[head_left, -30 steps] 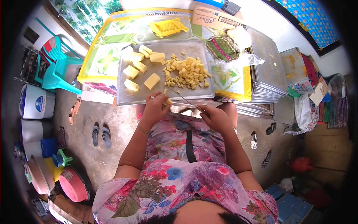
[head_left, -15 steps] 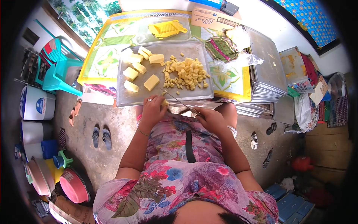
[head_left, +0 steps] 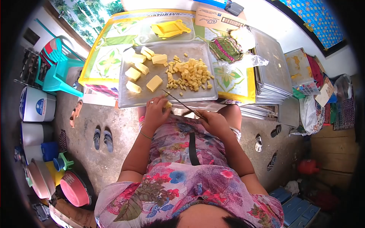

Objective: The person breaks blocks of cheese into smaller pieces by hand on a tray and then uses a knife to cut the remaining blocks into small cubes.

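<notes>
My left hand (head_left: 156, 111) is closed around a small piece of yellow cheese (head_left: 168, 104), just off the near edge of a metal tray (head_left: 133, 99); the fingers partly hide the piece. My right hand (head_left: 213, 121) grips a thin knife (head_left: 183, 103) by its handle. The blade slants up and left, its tip over the tray's front rim and its edge near the cheese piece. On the tray's left side lie several cheese blocks (head_left: 154, 83), cheese by their look. A heap of small cheese cubes (head_left: 193, 73) covers the right side.
A yellow grater-like plastic piece (head_left: 171, 29) lies in a clear tray behind. Right of the metal tray sit a green and pink cloth (head_left: 226, 49) and stacked metal trays (head_left: 270, 72). A teal chair (head_left: 62, 74) stands left; slippers (head_left: 103, 139) lie on the floor.
The knife blade has tilted slightly, its tip shifting a little up and left. Both hands stay almost in place, and the cheese on the tray looks the same.
</notes>
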